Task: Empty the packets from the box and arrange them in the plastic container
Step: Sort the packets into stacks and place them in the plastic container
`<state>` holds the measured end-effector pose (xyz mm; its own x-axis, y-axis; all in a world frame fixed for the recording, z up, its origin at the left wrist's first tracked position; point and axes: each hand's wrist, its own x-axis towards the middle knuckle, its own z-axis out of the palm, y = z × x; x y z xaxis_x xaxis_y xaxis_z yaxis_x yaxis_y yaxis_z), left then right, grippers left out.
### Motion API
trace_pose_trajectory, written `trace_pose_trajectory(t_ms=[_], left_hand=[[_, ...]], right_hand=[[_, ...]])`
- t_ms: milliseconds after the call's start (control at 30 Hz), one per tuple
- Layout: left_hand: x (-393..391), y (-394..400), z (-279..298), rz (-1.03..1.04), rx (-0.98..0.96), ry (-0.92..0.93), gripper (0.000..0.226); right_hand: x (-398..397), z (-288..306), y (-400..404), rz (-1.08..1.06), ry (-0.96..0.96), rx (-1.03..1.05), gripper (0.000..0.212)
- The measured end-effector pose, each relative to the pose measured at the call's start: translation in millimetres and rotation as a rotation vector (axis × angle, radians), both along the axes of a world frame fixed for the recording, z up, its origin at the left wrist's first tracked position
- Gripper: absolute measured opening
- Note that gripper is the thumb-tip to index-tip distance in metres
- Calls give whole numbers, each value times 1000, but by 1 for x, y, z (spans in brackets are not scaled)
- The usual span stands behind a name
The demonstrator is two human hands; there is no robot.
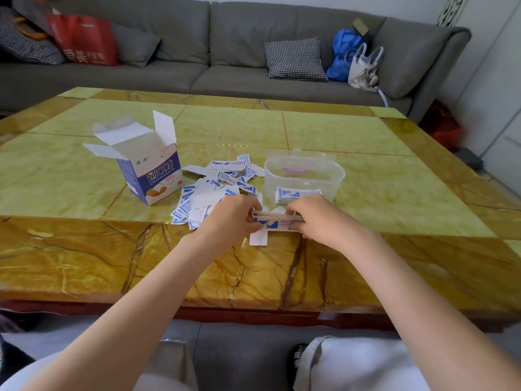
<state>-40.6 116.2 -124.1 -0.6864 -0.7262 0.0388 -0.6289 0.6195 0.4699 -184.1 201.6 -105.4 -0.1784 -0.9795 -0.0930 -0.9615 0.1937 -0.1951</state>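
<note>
Now left hand [231, 218], right hand [315, 218] pinch packet stack [275, 221]; loose packets [220, 187] between box [149, 167], container [304, 176].

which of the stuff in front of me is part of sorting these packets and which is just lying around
Job: box, loose packets, stack of packets held by left hand and right hand, plastic container.
Lying about: checked cushion, red bag, blue bag.
</note>
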Motion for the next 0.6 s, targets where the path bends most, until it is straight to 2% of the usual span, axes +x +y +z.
trace_pose_trajectory(t_ms=[367, 500, 600], left_hand=[[-1, 1, 3, 63, -45, -5, 21], [-3, 3, 1, 27, -59, -44, 19], [-4, -1, 6, 46, -25, 45, 13]], right_hand=[[-3, 1, 2, -3, 47, -28, 29], [-3, 0, 2, 17, 45, -9, 30], [-7, 7, 4, -9, -37, -45, 25]])
